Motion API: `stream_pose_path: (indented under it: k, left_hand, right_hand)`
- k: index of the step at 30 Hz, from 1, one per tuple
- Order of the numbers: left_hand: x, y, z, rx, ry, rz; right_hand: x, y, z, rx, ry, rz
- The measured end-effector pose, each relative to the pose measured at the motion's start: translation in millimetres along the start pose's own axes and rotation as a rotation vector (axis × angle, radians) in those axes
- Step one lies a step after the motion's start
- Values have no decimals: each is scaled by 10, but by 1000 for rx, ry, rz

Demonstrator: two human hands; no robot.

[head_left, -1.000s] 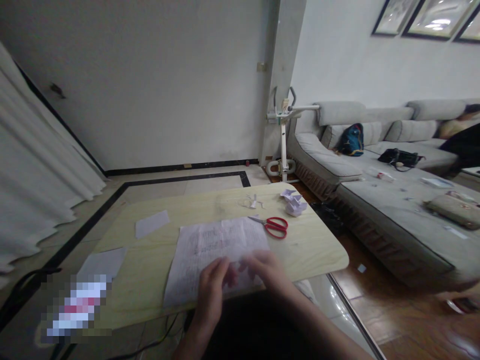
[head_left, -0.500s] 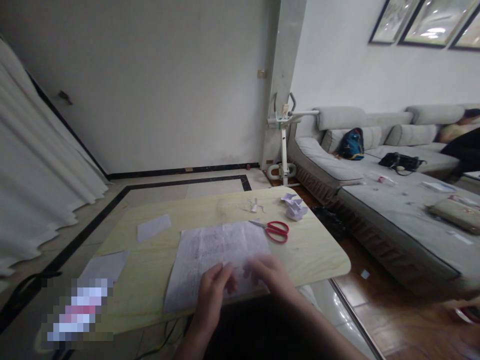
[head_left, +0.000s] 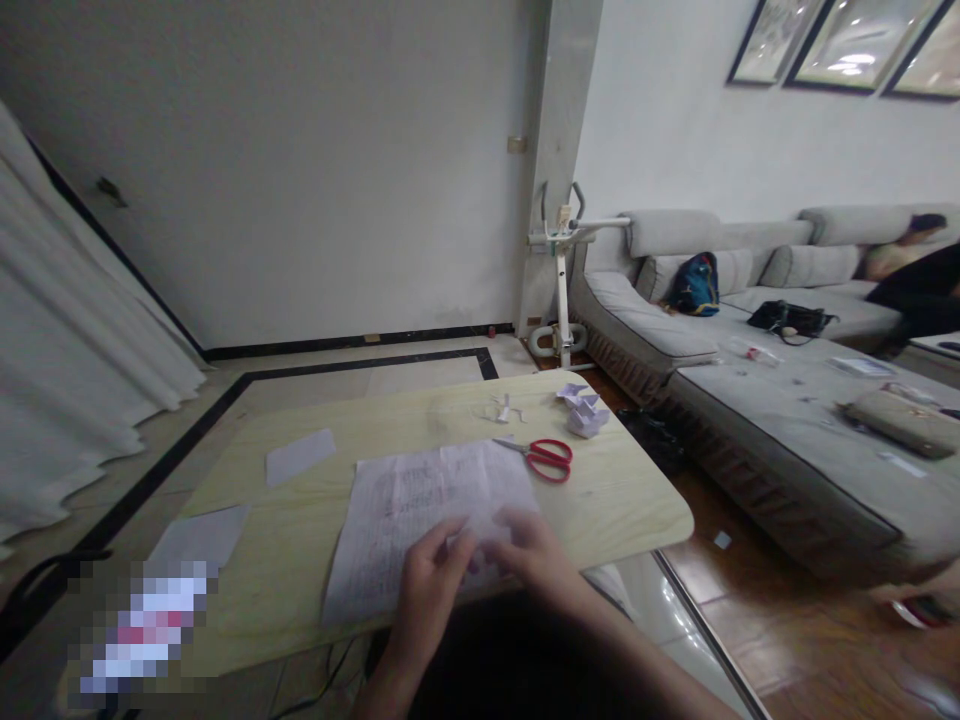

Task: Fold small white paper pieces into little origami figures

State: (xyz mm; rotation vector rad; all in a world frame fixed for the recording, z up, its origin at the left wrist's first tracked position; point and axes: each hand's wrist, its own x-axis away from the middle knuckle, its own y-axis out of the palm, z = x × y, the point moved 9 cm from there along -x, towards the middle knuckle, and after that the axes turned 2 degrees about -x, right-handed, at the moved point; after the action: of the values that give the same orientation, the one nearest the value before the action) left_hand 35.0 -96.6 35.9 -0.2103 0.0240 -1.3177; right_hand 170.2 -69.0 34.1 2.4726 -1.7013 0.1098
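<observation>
Both my hands are over the lower part of a creased printed sheet (head_left: pixel 405 500) lying on the wooden table. My left hand (head_left: pixel 439 570) is closed, its thumb and fingers pinched together. Facing it, my right hand (head_left: pixel 529 550) has its fingers curled inward, the tips almost meeting the left ones. Between the fingertips shows a small pale piece that looks like white paper; its shape is mostly hidden and blends with the sheet. Red-handled scissors (head_left: pixel 550 460) lie beyond my right hand, their blades pointing left over the sheet's top edge.
Folded white paper shapes (head_left: pixel 586 415) and thin paper scraps (head_left: pixel 504 409) are at the table's (head_left: pixel 630 500) far side. Two blank paper pieces (head_left: pixel 300 457) lie left, near a pixelated item (head_left: pixel 146 625). A sofa (head_left: pixel 795 450) with bags and a seated person (head_left: pixel 915 265) stands right.
My right hand's fingers, blurred before, have come closer to my left hand and curled in. The whole view has shifted slightly; the scissors and papers stay in place.
</observation>
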Motion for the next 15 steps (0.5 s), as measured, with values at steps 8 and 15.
stream_pose_path:
  k: [8, 15]
  left_hand:
    - [18, -9, 88, 10, 65, 15]
    - [27, -24, 71, -8, 85, 29]
  right_hand:
    - [6, -54, 101, 98, 40, 20]
    - [23, -18, 34, 78, 6, -11]
